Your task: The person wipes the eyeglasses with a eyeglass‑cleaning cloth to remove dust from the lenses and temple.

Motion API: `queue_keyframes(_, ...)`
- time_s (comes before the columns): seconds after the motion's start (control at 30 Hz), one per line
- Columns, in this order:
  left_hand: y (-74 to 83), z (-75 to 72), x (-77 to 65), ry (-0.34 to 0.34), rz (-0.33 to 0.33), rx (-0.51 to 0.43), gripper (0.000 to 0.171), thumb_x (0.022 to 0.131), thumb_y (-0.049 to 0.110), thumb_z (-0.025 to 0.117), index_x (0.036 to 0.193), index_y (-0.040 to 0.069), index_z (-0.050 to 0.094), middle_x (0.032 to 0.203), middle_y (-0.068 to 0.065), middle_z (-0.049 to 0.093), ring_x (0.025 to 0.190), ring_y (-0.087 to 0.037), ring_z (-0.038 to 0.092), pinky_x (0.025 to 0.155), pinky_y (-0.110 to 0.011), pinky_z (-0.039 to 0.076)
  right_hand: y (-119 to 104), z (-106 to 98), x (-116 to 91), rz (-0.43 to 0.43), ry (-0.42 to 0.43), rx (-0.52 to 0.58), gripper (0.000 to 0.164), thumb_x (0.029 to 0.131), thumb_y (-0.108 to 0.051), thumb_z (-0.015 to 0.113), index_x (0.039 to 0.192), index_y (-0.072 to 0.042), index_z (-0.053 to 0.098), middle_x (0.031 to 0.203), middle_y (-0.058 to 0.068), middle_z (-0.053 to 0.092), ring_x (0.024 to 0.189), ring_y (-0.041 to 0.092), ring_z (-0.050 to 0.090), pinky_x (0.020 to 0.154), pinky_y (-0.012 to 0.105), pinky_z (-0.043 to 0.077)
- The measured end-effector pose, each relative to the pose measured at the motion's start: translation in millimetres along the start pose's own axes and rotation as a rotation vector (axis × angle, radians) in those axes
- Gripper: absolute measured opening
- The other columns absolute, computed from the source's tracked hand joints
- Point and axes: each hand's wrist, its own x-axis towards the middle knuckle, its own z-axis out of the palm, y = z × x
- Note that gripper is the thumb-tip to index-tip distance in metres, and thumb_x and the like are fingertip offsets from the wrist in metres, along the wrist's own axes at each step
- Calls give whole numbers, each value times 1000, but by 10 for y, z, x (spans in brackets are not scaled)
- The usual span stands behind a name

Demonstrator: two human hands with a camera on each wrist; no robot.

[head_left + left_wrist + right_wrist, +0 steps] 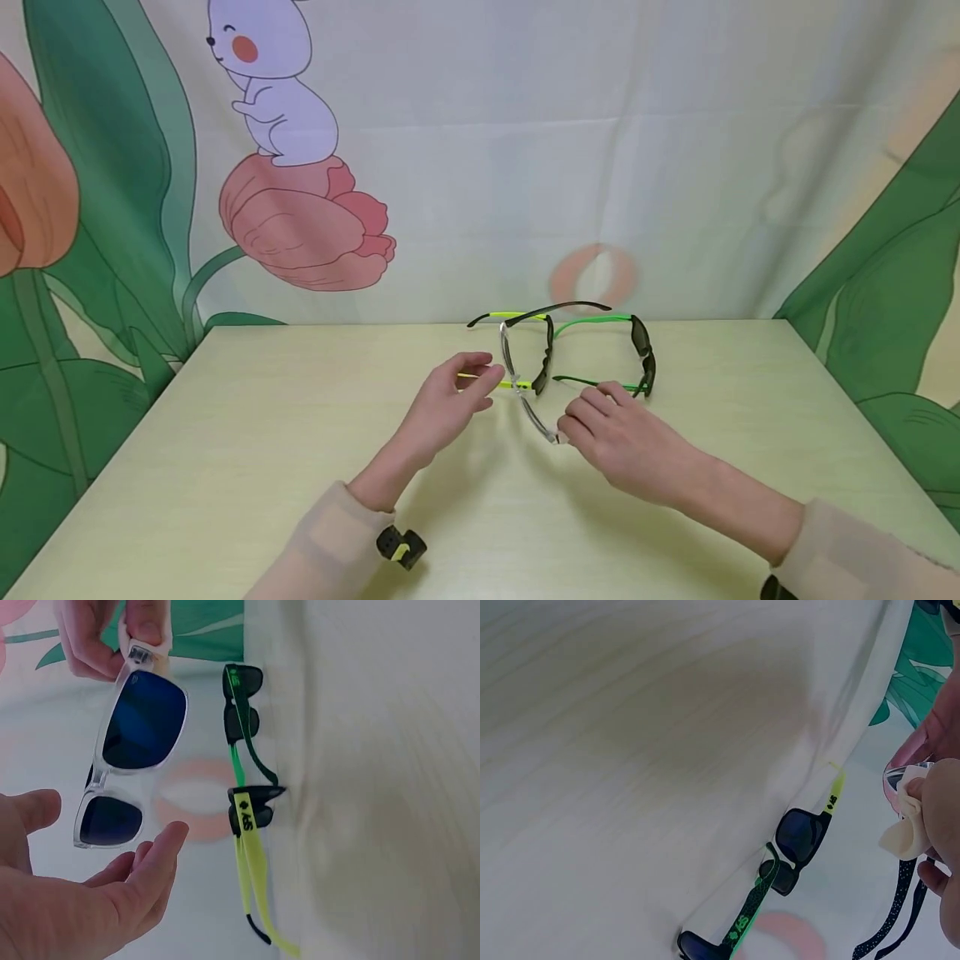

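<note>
Clear-framed sunglasses (534, 415) with dark blue lenses (145, 720) and dark speckled temples (891, 915) are held up above the table. My right hand (626, 437) pinches them at one end of the front, with a cream cloth (906, 834) between its fingers and the frame. Close to the other lens, my left hand (442, 408) has its fingers spread and grips nothing. Behind the hands, black sunglasses with yellow temples (256, 881) rest on the table, temples unfolded. Beside them lie black sunglasses with green temples (592, 320), also unfolded.
The pale wooden table (225, 433) ends at a printed fabric backdrop (487, 167) just behind the resting sunglasses. A small black device (401, 547) is strapped at the left sleeve (330, 533).
</note>
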Motion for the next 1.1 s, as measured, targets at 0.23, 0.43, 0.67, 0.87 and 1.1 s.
queue_keyframes(0.23,16,65,12,-71,-88,-205,58,100,21,70,145,-9,47,124,-19,58,116,-32,62,93,-38,58,-83,43,46,27,53,65,50,115,-19,18,100,-2,63,97,7,60,90,28,56,81,41,50)
queue_keyframes(0.43,-23,89,31,-78,-112,-283,53,100,13,69,141,-11,47,122,-21,55,111,-33,65,91,-43,59,-133,82,92,30,129,94,43,115,-17,26,99,-2,63,96,7,60,88,28,56,82,41,50)
queue_keyframes(0.67,-37,87,20,-48,-85,-319,43,100,10,69,136,-9,53,115,-18,60,99,-24,67,88,-42,60,-157,108,107,67,185,171,33,113,-18,39,104,-2,66,98,5,63,91,26,59,82,39,52)
queue_keyframes(0.87,-39,45,26,-25,-75,-316,43,99,12,70,134,-9,55,114,-18,60,97,-26,68,87,-44,61,-99,48,99,187,211,404,28,85,-7,81,109,-6,66,98,-1,68,88,18,64,79,35,55)
queue_keyframes(1.1,-58,0,35,-20,-111,-290,46,99,14,72,135,-9,55,113,-18,61,92,-25,68,85,-44,62,14,-90,97,347,283,627,35,78,3,86,105,-11,69,97,-6,68,85,10,63,68,20,53)
